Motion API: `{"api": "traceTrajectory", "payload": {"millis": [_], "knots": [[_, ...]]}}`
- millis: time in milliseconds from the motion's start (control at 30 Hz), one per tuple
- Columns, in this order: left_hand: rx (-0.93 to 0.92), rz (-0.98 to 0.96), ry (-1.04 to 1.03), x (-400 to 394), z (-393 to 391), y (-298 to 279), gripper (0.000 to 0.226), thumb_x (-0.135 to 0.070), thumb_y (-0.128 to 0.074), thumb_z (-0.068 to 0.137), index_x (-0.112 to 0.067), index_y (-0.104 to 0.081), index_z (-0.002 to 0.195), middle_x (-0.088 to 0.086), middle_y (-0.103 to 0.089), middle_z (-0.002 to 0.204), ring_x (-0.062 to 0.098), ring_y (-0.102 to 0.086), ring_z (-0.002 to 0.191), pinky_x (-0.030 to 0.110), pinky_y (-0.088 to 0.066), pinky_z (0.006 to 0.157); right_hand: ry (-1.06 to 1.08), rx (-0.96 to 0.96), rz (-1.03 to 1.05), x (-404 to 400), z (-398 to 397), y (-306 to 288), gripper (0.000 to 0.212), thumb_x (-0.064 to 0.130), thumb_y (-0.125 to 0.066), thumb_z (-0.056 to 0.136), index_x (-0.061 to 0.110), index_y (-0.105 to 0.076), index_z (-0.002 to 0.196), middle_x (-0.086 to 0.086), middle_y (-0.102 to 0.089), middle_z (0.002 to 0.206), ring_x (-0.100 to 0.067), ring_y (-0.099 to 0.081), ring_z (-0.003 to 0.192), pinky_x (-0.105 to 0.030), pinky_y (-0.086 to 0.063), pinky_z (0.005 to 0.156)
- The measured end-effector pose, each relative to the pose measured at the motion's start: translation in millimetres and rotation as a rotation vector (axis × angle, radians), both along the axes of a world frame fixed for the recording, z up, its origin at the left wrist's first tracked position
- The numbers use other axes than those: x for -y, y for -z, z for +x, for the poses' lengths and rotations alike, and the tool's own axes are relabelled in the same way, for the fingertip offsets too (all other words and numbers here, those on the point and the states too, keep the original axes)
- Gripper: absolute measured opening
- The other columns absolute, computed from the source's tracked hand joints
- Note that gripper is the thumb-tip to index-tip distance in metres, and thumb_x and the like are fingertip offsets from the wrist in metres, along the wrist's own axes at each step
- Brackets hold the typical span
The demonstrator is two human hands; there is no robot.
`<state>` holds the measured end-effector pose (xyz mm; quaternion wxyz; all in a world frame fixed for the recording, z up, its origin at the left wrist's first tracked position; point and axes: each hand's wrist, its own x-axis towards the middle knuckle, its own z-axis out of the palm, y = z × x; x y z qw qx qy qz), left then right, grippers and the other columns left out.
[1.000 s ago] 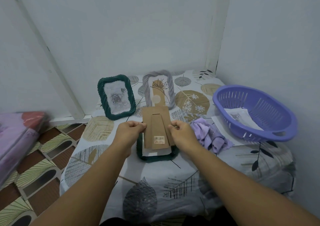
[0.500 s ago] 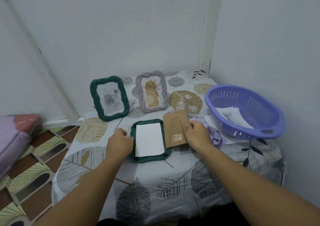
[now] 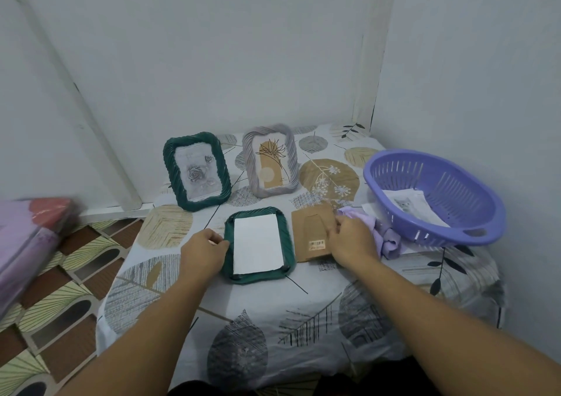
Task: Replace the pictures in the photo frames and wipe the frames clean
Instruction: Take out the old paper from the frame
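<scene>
Face-down green frame (image 3: 290, 244) flat at the middle of the desk (image 3: 303, 310), back open, white reverse of a picture (image 3: 258, 243) lying loose inside the recess. Brown backing board (image 3: 311, 231) flat on the cloth just right of it, barcode sticker near its lower edge. Left hand (image 3: 204, 251) curled against the frame's left rim, steadying it. Right hand (image 3: 352, 242) resting on the board's right edge, fingers bent over it; whether pinching or only pressing, hard to tell. Lilac cloth (image 3: 385, 234) bunched just beyond that hand, touching the purple basket (image 3: 473, 238), with a printed picture (image 3: 413, 209) inside the basket. Two more frames upright against the wall: another green frame (image 3: 168, 168) with a rose print, and a grey frame (image 3: 291, 153) with a plant drawing.

Likely trouble from here: loose picture sliding or creasing if pulled out one-handed with the frame unsteadied; fingerprints on the glass beneath; backing board nudged off the desk edge or buried under the cloth; a careless elbow tipping the leaning frames.
</scene>
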<state>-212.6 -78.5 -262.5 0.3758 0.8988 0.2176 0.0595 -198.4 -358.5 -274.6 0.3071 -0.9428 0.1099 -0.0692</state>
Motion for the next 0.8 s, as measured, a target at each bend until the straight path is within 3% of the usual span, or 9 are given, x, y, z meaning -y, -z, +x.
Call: {"api": "traceTrajectory", "payload": {"millis": [100,167,300,433,667,800], "knots": [[-0.017,-0.066,-0.013,-4,1,2,0.011,-0.026,-0.074,0.091,-0.018,-0.069,0.085,0.003,-0.071,0.087,0.025,-0.066,0.087,0.031,-0.044,0.069,-0.031,0.037,-0.091,-4,-7,-2,0.025,0.022,-0.052,0.1,0.006,-0.071,0.102,-0.015,-0.065,0.11,-0.032,-0.058,0.112,-0.036,-0.049,0.091],[-0.022,-0.095,-0.025,-5,2,3,0.013,-0.028,-0.074,0.091,-0.018,-0.069,0.084,0.004,-0.072,0.088,0.023,-0.066,0.085,0.032,-0.048,0.069,-0.048,0.071,-0.082,-5,-11,-8,0.024,0.017,-0.05,0.1,0.007,-0.071,0.104,-0.015,-0.063,0.109,-0.033,-0.058,0.111,-0.037,-0.048,0.09],[-0.012,-0.13,-0.022,0,-2,1,0.024,-0.038,-0.074,0.091,-0.016,-0.066,0.089,0.0,-0.068,0.09,0.017,-0.06,0.081,0.031,-0.044,0.064,-0.132,0.069,-0.119,-13,-20,-22,0.033,0.037,-0.05,0.102,0.021,-0.064,0.127,-0.013,-0.057,0.126,-0.031,-0.051,0.12,-0.039,-0.042,0.097],[-0.034,-0.167,-0.015,2,-4,-2,0.027,-0.038,-0.08,0.087,-0.016,-0.066,0.093,0.0,-0.067,0.093,0.018,-0.062,0.082,0.031,-0.044,0.063,-0.248,-0.135,-0.264,-21,-23,-21,0.042,0.055,-0.052,0.099,0.028,-0.059,0.129,-0.011,-0.046,0.14,-0.033,-0.038,0.134,-0.044,-0.039,0.105],[-0.036,-0.172,0.008,-4,-1,2,0.02,-0.03,-0.08,0.087,-0.017,-0.066,0.092,0.003,-0.07,0.096,0.022,-0.064,0.083,0.031,-0.044,0.063,-0.32,-0.138,-0.296,-21,-17,-17,0.021,0.047,-0.054,0.099,0.027,-0.054,0.092,-0.006,-0.055,0.127,-0.035,-0.047,0.12,-0.04,-0.041,0.094],[-0.013,-0.195,0.006,-4,-2,2,0.015,-0.03,-0.076,0.09,-0.019,-0.066,0.092,0.004,-0.07,0.098,0.02,-0.062,0.083,0.031,-0.044,0.064,-0.298,-0.055,-0.287,-19,-22,-21,0.031,0.048,-0.055,0.099,0.024,-0.068,0.114,-0.006,-0.054,0.127,-0.029,-0.047,0.121,-0.036,-0.041,0.091]]}}
